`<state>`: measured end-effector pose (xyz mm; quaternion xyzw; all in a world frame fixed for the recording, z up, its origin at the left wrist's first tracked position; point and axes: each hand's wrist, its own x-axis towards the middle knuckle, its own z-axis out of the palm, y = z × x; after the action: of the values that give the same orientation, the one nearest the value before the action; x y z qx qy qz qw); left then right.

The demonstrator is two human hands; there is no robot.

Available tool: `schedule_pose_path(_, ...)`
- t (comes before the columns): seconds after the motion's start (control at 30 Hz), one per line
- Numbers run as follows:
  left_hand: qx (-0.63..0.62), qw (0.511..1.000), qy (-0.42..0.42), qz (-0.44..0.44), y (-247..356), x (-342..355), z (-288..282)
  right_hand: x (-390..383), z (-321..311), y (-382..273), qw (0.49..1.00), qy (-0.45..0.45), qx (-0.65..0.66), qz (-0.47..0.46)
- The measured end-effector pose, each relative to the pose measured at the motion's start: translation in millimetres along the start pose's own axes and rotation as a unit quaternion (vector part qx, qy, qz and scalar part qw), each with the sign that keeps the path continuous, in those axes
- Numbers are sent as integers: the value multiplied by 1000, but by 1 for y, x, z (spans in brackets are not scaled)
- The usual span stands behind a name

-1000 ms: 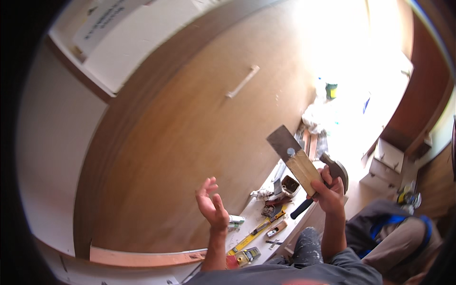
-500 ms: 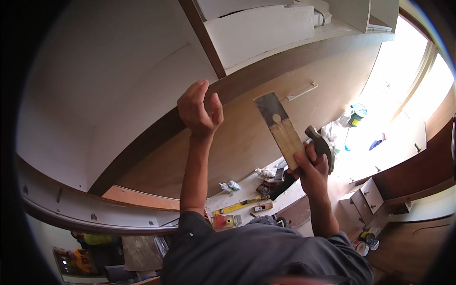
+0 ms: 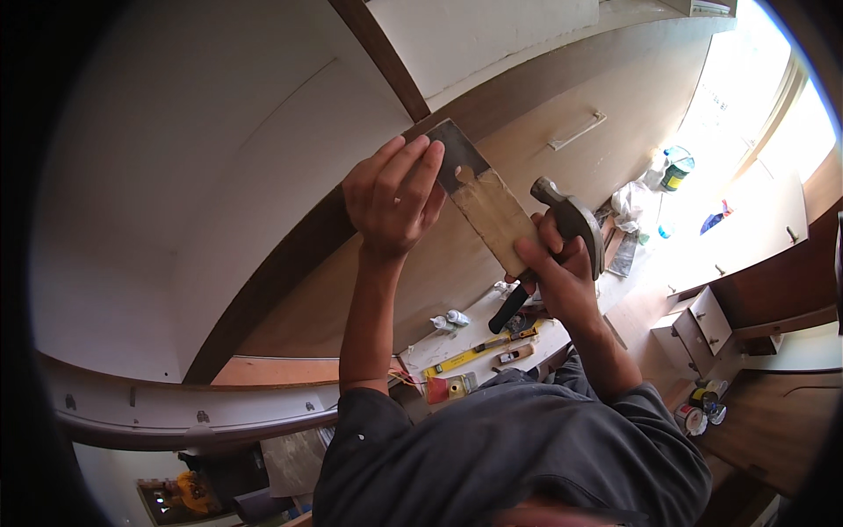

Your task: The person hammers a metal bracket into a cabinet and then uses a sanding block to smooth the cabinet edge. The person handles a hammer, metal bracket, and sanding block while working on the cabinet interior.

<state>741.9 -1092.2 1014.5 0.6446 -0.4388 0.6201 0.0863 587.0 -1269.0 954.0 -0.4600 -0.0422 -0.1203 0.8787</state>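
My right hand [image 3: 558, 272] grips a claw hammer [image 3: 571, 224] with a black handle together with a flat strip of wood [image 3: 487, 198], brown at its lower part and grey at its upper end. The strip slants up to the left against a dark brown trim [image 3: 386, 61] between white panels. My left hand [image 3: 395, 198] is raised, fingers spread, its fingertips touching the strip's upper end.
A brown door panel with a metal handle [image 3: 577, 132] lies behind. Below it are a yellow level [image 3: 465, 357], small tools and white tubes [image 3: 448, 321] on a pale surface. White drawer units [image 3: 694, 329] and tins [image 3: 698, 413] stand at the right. Bright window light fills the upper right.
My left hand has moved right and now touches the top of the strip. My right hand has lifted the hammer and strip closer to the dark trim. The view tilted further up.
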Motion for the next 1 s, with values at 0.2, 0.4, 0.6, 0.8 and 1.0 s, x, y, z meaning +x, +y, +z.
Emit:
schedule_pose_path(0.2, 8, 998, -56, 19, 1, 1, -2, 16, -8, 6, 999, -32, 30, 15)
schedule_pose_path(0.4, 24, 998, -47, 22, 3, 0, 3, 26, -17, 10, 995, -71, 57, 40)
schedule_pose_path(0.6, 36, 997, -50, 39, 2, -3, 2, 28, -19, 12, 992, -102, 55, 55)
schedule_pose_path(0.8, 43, 997, -42, 42, 3, -4, 4, 29, -15, 10, 995, -88, 47, 25)
schedule_pose_path(1.0, 44, 997, -42, 38, 3, -5, 3, 27, -14, 10, 994, -98, 26, 36)
